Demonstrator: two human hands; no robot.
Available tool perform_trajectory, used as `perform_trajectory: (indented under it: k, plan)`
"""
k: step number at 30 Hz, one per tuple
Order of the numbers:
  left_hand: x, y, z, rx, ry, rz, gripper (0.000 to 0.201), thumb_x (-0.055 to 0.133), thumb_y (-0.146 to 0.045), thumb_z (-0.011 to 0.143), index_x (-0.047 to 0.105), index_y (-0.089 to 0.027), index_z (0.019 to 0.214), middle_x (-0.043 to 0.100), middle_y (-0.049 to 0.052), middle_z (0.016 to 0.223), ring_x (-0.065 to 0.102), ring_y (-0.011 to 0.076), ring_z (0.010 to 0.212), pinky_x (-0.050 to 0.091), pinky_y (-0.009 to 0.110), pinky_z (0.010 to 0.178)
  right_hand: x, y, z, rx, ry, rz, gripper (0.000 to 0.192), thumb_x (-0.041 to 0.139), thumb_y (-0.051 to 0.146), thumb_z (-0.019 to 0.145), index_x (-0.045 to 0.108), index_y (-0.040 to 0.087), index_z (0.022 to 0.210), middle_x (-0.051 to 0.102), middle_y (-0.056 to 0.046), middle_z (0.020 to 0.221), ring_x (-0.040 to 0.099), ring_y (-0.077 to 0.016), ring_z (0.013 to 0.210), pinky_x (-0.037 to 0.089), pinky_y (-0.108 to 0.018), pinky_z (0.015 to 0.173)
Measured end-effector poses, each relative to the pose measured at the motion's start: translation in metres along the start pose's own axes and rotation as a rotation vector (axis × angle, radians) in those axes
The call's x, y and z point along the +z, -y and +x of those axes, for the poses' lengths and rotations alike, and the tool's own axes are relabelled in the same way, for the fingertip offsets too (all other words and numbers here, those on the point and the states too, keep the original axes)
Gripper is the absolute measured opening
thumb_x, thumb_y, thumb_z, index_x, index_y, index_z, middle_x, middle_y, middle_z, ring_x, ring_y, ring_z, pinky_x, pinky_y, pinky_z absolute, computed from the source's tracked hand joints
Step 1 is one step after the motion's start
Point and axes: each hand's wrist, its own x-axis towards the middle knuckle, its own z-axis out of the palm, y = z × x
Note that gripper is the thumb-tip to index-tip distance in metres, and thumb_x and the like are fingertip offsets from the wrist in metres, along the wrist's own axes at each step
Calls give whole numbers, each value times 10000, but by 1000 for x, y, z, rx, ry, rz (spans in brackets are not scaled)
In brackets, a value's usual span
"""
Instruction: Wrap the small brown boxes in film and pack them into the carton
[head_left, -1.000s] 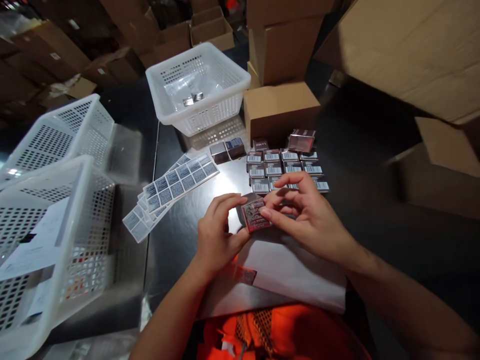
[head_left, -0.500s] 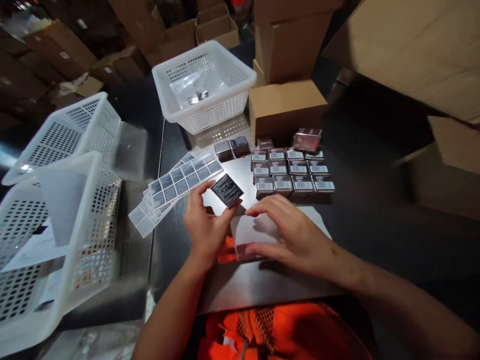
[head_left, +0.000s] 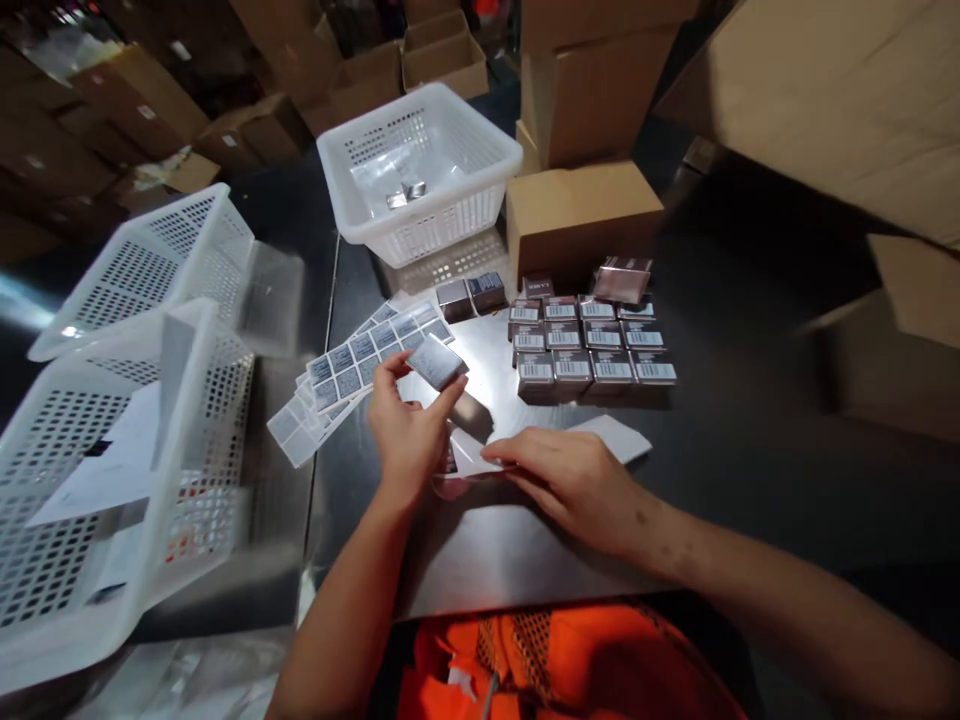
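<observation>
My left hand (head_left: 409,430) pinches a small box (head_left: 436,362) between thumb and fingers, its upper face shining with glare. Just right of it, the closed fingertips of my right hand (head_left: 570,480) grip a piece of thin clear film (head_left: 466,455), which stretches towards my left palm. Whether the film is joined to the box is hidden. A folded white cloth (head_left: 619,437) lies beyond my right hand. Left of the box, printed label sheets (head_left: 352,370) are fanned out. Several dark small boxes with barcodes (head_left: 592,350) stand in rows to the right.
Two more small boxes (head_left: 471,295) sit behind the label sheets. At the back are a white basket (head_left: 431,235) with clear bags inside and a cardboard box (head_left: 585,215). White baskets (head_left: 142,560) stand on the left. Large cartons (head_left: 840,110) rise at right.
The held box has tilted, so its dark printed face now shows as a bright glare. My right hand has drawn in its fingers and moved off the white cloth, pulling at the film.
</observation>
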Motion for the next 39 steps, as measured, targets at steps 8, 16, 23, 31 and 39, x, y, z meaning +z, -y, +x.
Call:
perform_trajectory:
  k: [8, 16, 23, 31, 39]
  plan:
    - [6, 10, 6, -52, 87, -138, 590, 874, -386, 617, 578, -205, 1095, 669, 27, 981, 647, 182, 946, 492, 310, 843, -3, 8, 2, -362, -187, -317, 195, 570, 80, 942, 697, 225, 912, 772, -30, 990, 681, -223, 1125, 483, -428, 1054]
    - [11, -10, -6, -214, 316, -451, 639, 825, -237, 579, 578, -259, 1167, 649, 20, 1164, 615, 68, 615, 479, 202, 558, -44, 9, 4, -88, -303, 634, 67, 701, 300, 919, 686, 288, 855, 692, 1, 864, 667, -175, 931, 537, -357, 910]
    - [15, -11, -28, -201, 530, -515, 638, 851, -182, 531, 612, -267, 1117, 710, -7, 1046, 296, -29, 404, 259, 148, 387, -53, -11, 10, 559, -440, 894, 476, 858, 363, 735, 517, 278, 1055, 687, 55, 704, 727, -197, 796, 585, -338, 752]
    - [13, 5, -31, -103, 651, -443, 605, 863, -236, 611, 648, -271, 1175, 742, 6, 968, 281, 0, 416, 225, 160, 384, -53, -8, 11, 616, -341, 865, 593, 863, 393, 691, 402, 279, 1046, 661, 82, 659, 724, -192, 745, 561, -291, 629]
    - [12, 4, -31, -58, 667, -420, 569, 861, -241, 648, 660, -285, 1179, 758, 30, 1048, 272, 5, 420, 204, 177, 388, -52, -8, 12, 622, -346, 855, 608, 865, 393, 685, 389, 268, 1043, 675, 74, 693, 689, -157, 667, 537, -262, 592]
